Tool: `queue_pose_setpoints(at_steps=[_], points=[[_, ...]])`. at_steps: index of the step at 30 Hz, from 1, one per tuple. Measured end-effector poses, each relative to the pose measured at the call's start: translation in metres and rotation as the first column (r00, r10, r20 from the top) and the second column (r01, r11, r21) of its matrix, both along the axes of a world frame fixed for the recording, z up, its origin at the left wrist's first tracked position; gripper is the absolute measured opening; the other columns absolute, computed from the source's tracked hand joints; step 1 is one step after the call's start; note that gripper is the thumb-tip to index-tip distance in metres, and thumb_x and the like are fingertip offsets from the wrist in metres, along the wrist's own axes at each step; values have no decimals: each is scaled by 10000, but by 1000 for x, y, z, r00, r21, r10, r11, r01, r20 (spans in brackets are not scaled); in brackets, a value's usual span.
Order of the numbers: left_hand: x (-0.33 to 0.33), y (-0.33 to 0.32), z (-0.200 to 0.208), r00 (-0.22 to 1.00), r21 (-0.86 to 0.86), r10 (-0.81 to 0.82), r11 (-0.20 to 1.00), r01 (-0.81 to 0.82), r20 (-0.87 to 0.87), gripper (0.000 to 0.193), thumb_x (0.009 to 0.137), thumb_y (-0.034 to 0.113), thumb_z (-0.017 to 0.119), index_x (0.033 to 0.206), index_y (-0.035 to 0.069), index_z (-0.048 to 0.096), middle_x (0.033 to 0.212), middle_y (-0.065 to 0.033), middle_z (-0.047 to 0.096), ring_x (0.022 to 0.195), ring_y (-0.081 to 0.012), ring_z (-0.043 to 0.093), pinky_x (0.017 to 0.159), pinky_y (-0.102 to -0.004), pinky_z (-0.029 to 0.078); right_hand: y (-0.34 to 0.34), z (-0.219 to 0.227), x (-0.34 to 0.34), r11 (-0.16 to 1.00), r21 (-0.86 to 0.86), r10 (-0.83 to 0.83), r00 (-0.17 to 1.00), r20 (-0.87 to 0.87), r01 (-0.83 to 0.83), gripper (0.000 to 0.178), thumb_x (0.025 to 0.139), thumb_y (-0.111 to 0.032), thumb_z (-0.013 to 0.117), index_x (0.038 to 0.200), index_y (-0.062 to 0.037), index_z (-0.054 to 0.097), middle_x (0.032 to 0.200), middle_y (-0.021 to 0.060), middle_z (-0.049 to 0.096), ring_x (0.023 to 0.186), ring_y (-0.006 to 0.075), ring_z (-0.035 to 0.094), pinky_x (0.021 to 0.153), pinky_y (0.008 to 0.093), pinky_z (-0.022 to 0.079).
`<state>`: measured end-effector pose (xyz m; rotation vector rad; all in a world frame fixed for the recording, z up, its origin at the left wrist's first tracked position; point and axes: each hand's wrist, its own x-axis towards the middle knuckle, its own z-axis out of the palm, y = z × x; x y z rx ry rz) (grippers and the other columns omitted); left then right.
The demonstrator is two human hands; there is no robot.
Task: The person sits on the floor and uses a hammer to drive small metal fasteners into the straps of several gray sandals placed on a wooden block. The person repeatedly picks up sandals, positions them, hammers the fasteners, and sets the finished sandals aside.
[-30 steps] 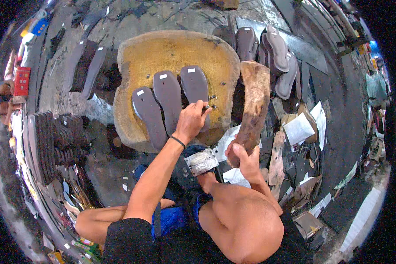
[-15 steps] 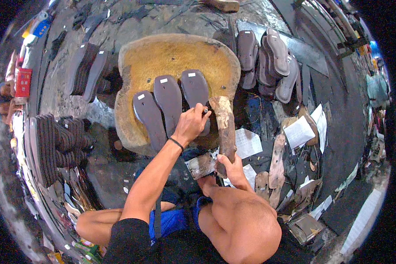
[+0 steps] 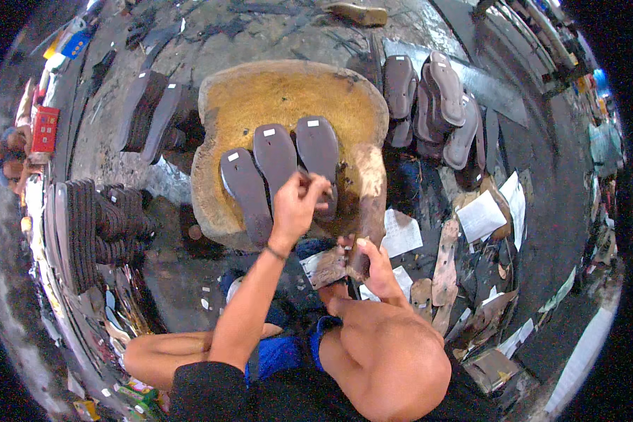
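Three dark brown shoe soles, a left one (image 3: 245, 190), a middle one (image 3: 274, 153) and a right one (image 3: 317, 144), lie side by side on a worn yellow-brown block (image 3: 281, 88). Each has a small white label near its far end. My left hand (image 3: 295, 211) is over the near parts of the middle and right soles, its fingers pinched round a short dark rod-like tool, blurred by motion. A rough wooden club (image 3: 371, 190) is in my right hand (image 3: 376, 267), which grips its near end. The club's pale, frayed far end is over the block's right side.
Stacks of soles stand at the left (image 3: 74, 232), far left (image 3: 139, 112) and far right (image 3: 443, 91). White papers (image 3: 480, 213) and brown sole-shaped pieces (image 3: 446, 260) lie right of me. A red box (image 3: 46, 129) is at the left edge, near another person (image 3: 10, 158).
My left hand has drawn slightly left, off the right sole's near part, with its fingers turned. The club's far end has swung a little right. The whole view has shifted slightly.
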<state>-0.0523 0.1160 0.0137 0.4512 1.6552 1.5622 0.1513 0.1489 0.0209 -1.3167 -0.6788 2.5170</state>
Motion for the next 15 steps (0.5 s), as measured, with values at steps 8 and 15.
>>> queue_pose_setpoints(at_steps=[8, 15], points=[[43, -41, -15, 937, 17, 252, 965, -263, 241, 176, 990, 168, 558, 1082, 21, 582, 988, -101, 686, 868, -175, 673, 732, -305, 589, -6, 0, -12, 974, 221, 8, 988, 154, -43, 334, 900, -237, 684, 1139, -42, 557, 1004, 40, 631, 961, 164, 615, 810, 334, 524], [-19, -2, -38, 980, -75, 199, 977, -201, -32, 184, 978, 188, 583, 1034, 13, 572, 889, -66, 695, 815, -120, 679, 664, -275, 570, -7, 11, 10, 870, 445, 51, 936, 348, -212, 331, 887, -215, 687, 1108, -10, 551, 950, 78, 649, 837, 178, 653, 725, 326, 531]])
